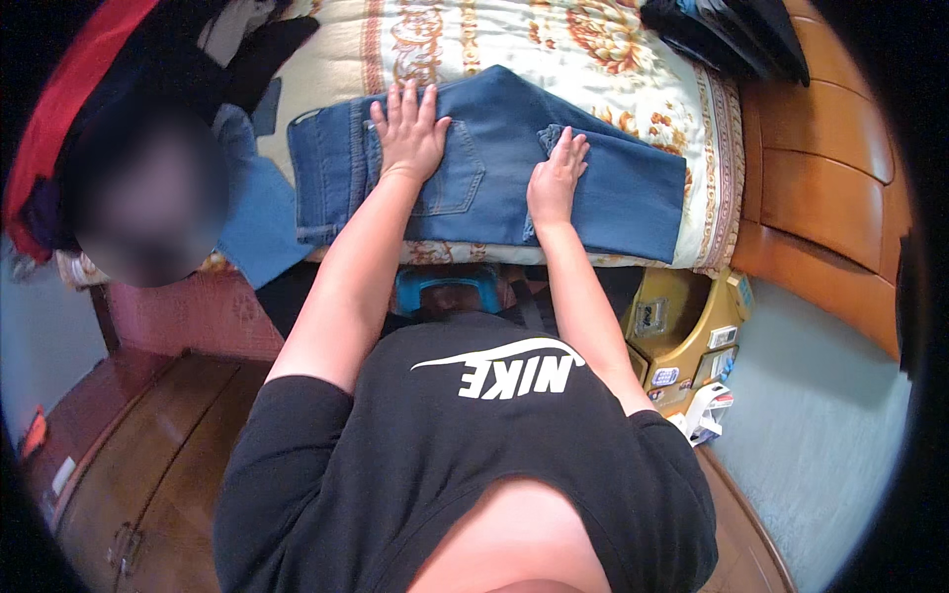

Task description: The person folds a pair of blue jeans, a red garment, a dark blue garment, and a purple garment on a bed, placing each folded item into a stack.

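A pair of blue denim jeans (508, 174) lies folded on the bed's edge before me, waistband to the left. My left hand (410, 141) rests flat on it, fingers spread, beside and partly over a stitched back pocket (460, 178). Farther right, my right hand (557, 178) lies palm down across a frayed hem (549, 138) of a leg that is folded back. Its fingers are straight and close together. Neither hand appears to grasp the cloth.
A floral bedspread (593, 37) covers the bed. Lighter blue denim (259, 215) and dark clothes (267, 55) lie left, near a blurred patch. Dark garments (730, 37) lie at the upper right, by a brown padded headboard (827, 163). A yellow cabinet (675, 326) stands below.
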{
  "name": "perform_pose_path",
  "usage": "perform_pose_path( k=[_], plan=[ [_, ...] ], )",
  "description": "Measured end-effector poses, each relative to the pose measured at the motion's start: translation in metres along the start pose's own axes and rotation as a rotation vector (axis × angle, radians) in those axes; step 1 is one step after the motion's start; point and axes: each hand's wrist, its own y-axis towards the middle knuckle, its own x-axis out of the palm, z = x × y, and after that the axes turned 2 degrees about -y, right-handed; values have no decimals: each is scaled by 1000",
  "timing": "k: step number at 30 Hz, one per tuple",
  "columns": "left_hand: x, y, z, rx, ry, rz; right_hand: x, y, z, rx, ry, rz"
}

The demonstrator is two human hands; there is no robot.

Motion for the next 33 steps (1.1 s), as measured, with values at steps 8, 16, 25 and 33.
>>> perform_pose_path(
  k=[8,16,25,33],
  plan=[
    [-58,-13,-25,242,-377,-111,-12,-17,-4,-27,-201,-142],
    [-82,-105,-115,-666,-401,-69,-12,-64,0,-116,-278,-265],
    [-165,-86,-97,-1049,-1472,-373,-23,-46,-11,-11,-256,-540],
    [-259,-12,77,-27,-1323,-290,-176,2,-13,182,1419,-605]
  ],
)
